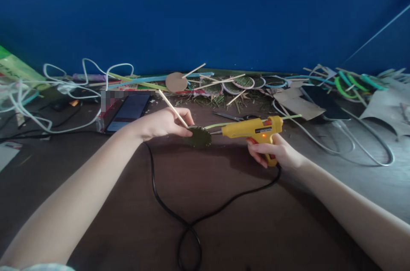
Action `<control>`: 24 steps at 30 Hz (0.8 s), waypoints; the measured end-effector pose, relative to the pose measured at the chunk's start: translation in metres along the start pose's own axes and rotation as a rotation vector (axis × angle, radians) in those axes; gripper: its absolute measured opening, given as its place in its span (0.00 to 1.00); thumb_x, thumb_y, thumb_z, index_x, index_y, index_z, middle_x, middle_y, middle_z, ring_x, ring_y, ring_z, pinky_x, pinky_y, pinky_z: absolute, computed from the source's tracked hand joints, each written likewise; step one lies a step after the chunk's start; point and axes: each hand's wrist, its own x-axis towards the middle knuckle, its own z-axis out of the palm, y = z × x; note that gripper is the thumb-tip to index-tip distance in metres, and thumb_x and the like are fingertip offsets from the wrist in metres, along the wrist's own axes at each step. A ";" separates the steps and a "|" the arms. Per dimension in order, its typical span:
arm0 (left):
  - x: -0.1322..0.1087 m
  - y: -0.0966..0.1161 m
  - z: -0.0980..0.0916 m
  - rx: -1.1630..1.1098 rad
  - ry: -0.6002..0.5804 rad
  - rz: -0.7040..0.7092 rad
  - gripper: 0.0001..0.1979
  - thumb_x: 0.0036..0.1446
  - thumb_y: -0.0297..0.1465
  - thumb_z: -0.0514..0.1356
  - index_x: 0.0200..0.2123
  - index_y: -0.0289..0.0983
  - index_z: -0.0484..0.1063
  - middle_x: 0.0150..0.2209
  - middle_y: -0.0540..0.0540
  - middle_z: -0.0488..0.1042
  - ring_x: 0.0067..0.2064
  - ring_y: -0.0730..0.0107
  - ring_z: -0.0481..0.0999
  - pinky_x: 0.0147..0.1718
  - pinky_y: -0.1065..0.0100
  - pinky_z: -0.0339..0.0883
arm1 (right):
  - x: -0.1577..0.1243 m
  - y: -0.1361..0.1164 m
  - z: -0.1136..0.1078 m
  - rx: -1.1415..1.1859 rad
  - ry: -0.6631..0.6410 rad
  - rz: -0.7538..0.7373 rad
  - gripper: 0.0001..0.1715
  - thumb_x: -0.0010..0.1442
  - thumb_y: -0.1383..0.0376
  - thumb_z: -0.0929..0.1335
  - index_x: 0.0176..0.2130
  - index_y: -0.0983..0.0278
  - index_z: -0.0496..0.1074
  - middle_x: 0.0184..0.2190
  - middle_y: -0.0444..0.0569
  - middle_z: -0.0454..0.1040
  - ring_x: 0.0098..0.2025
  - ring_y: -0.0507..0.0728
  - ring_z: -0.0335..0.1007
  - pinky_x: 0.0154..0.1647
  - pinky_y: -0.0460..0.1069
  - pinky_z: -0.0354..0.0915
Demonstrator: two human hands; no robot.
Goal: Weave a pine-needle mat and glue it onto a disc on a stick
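Observation:
My left hand (171,125) is closed on a dark green disc (201,137), with the thumb near its upper left edge. A thin pale wooden stick (173,108) slants up and left from the disc, passing by my fingers. In my right hand (278,150) is a yellow glue gun (245,129), gripped by its handle with fingers at the orange trigger. A small orange light glows on its side. Its nozzle points left and meets or nearly meets the disc's right edge; contact is unclear. A pale glue stick (293,116) pokes out of the gun's back.
A black cord (166,209) loops across the brown table (128,202). Behind my hands lie scissors (235,116), a phone (130,111), a cardboard disc with a stick (176,82), coloured strips and green scraps. White cables (48,123) tangle at left; cardboard pieces (301,102) lie right. A blue wall (205,15) stands behind.

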 end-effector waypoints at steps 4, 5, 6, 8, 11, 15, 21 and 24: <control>0.000 0.001 0.000 -0.018 0.011 -0.004 0.12 0.41 0.34 0.65 0.29 0.37 0.67 0.29 0.50 0.71 0.34 0.68 0.70 0.35 0.66 0.61 | 0.000 -0.001 0.000 0.000 0.005 0.002 0.09 0.48 0.62 0.66 0.26 0.64 0.62 0.13 0.39 0.63 0.13 0.47 0.55 0.15 0.45 0.52; 0.000 0.001 0.000 -0.022 0.011 -0.004 0.12 0.41 0.34 0.65 0.29 0.37 0.67 0.29 0.50 0.71 0.34 0.68 0.70 0.35 0.66 0.61 | -0.001 -0.001 0.000 -0.001 0.005 0.005 0.09 0.48 0.62 0.66 0.26 0.64 0.62 0.13 0.39 0.63 0.13 0.47 0.55 0.15 0.45 0.52; 0.000 0.002 0.000 -0.026 0.012 -0.005 0.12 0.41 0.34 0.65 0.29 0.37 0.67 0.29 0.50 0.71 0.34 0.68 0.70 0.35 0.66 0.61 | -0.001 -0.001 0.000 -0.001 0.005 0.008 0.09 0.48 0.62 0.66 0.26 0.64 0.62 0.13 0.39 0.63 0.13 0.47 0.55 0.15 0.45 0.52; -0.001 0.002 0.000 -0.031 0.019 -0.005 0.12 0.41 0.33 0.65 0.28 0.37 0.67 0.29 0.50 0.71 0.34 0.68 0.70 0.34 0.66 0.60 | -0.001 -0.001 0.000 -0.002 0.007 0.016 0.09 0.48 0.62 0.66 0.26 0.64 0.62 0.13 0.40 0.64 0.13 0.47 0.55 0.15 0.45 0.52; 0.000 0.000 0.000 -0.040 0.028 -0.002 0.11 0.41 0.33 0.65 0.28 0.37 0.67 0.28 0.51 0.70 0.33 0.69 0.70 0.33 0.67 0.60 | -0.001 0.000 -0.001 -0.001 0.005 0.013 0.08 0.48 0.62 0.66 0.26 0.64 0.62 0.13 0.39 0.64 0.13 0.47 0.56 0.15 0.45 0.51; 0.001 -0.003 0.000 -0.056 0.027 0.004 0.12 0.41 0.34 0.65 0.28 0.37 0.67 0.28 0.51 0.70 0.32 0.70 0.69 0.32 0.67 0.60 | 0.000 0.001 -0.002 0.002 -0.002 0.012 0.08 0.48 0.63 0.66 0.26 0.64 0.62 0.13 0.39 0.64 0.13 0.47 0.55 0.15 0.45 0.51; 0.001 -0.004 -0.001 -0.088 0.025 -0.001 0.11 0.40 0.33 0.66 0.27 0.37 0.67 0.28 0.51 0.70 0.32 0.71 0.69 0.32 0.68 0.59 | 0.000 -0.001 -0.001 -0.025 -0.003 0.013 0.09 0.48 0.62 0.66 0.25 0.64 0.61 0.13 0.39 0.63 0.13 0.47 0.55 0.15 0.46 0.52; 0.001 -0.004 -0.001 -0.103 0.022 -0.005 0.11 0.40 0.32 0.66 0.27 0.37 0.67 0.27 0.52 0.69 0.31 0.72 0.68 0.32 0.69 0.59 | 0.000 -0.003 0.000 -0.026 0.000 0.020 0.09 0.47 0.62 0.66 0.25 0.64 0.61 0.13 0.39 0.63 0.13 0.47 0.56 0.15 0.45 0.51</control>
